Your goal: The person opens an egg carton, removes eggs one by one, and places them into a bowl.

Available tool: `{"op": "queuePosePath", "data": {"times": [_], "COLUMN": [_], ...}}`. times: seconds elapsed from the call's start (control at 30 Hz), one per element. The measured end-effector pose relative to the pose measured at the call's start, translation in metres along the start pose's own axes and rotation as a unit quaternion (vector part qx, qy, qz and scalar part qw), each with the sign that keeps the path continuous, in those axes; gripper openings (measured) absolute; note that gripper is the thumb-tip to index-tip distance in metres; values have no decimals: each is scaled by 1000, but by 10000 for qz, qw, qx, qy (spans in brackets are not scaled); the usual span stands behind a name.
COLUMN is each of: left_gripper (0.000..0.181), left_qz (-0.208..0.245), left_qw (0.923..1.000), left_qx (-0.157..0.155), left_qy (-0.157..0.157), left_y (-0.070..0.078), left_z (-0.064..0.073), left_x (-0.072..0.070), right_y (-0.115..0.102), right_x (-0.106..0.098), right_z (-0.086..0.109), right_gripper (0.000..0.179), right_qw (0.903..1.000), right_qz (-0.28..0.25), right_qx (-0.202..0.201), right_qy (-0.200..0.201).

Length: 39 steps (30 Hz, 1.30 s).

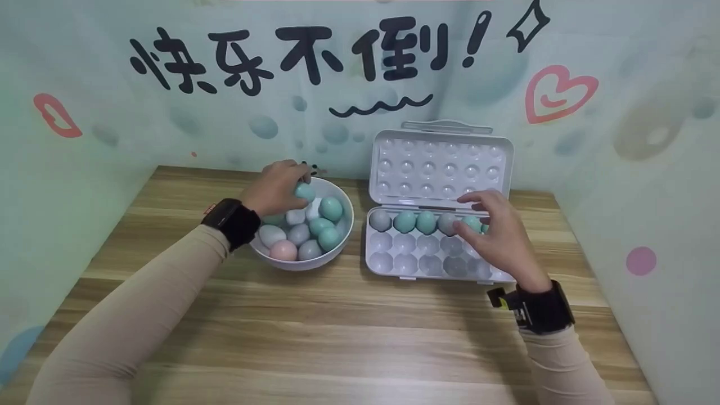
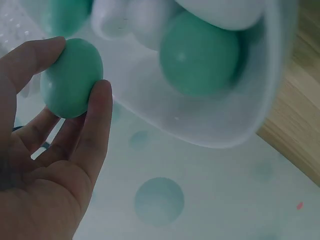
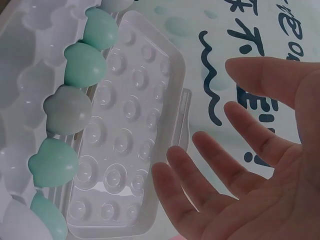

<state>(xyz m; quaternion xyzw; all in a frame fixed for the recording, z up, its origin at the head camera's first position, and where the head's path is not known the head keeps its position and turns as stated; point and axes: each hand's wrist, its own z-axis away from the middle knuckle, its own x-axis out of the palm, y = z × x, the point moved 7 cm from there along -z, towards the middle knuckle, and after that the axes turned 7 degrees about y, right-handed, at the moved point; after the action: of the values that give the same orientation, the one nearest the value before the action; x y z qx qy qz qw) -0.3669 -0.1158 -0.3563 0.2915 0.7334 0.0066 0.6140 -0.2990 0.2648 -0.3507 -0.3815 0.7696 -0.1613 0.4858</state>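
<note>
My left hand point(image 1: 275, 188) pinches a green egg point(image 2: 72, 77) between thumb and fingertips, over the far side of a white bowl point(image 1: 350, 216). Other eggs fill the bowl, among them a pink egg point(image 1: 283, 251), a grey egg point(image 1: 310, 249) and several green and white ones. On the right, my right hand point(image 1: 500, 236) hovers over an egg box point(image 1: 394, 243) with its fingers apart and nothing in them, as the right wrist view shows. Green and grey eggs stand along the box's back row, partly hidden by that hand; the visible cups nearer me hold no eggs.
The box's dimpled lid point(image 3: 132, 107) stands raised at the back, with a handle point(image 1: 447, 127) on its top edge. Behind the wooden table point(image 1: 337, 326) hangs a pale printed cloth point(image 1: 214, 140), which also lines both sides.
</note>
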Motion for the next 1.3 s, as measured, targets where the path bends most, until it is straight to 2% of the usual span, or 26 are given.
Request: {"op": "queuePosePath", "data": {"times": [0.23, 0.5, 0.8, 1.1, 1.3], "left_gripper": [34, 36, 36, 37, 38], "left_qz": [-322, -441, -403, -278, -89], "left_qw": [9990, 9982, 9987, 9995, 9995], "left_qx": [-73, -168, 61, 9, 165], "left_qy": [-310, -375, -301, -144, 258], "left_y": [-9, -13, -12, 0, 20], "left_z": [-7, -9, -7, -2, 8], "left_x": [11, 15, 14, 6, -3], "right_y": [2, 0, 1, 2, 5], "right_x": [2, 2, 1, -6, -14], "right_z": [1, 1, 1, 0, 0], "right_gripper": [41, 41, 41, 42, 45], "right_qw": [9999, 10000, 9999, 9993, 9969], "right_qz": [44, 56, 74, 347, 733], "right_qx": [64, -40, -80, -126, -300], "right_qy": [-106, -70, -88, -24, -12]}}
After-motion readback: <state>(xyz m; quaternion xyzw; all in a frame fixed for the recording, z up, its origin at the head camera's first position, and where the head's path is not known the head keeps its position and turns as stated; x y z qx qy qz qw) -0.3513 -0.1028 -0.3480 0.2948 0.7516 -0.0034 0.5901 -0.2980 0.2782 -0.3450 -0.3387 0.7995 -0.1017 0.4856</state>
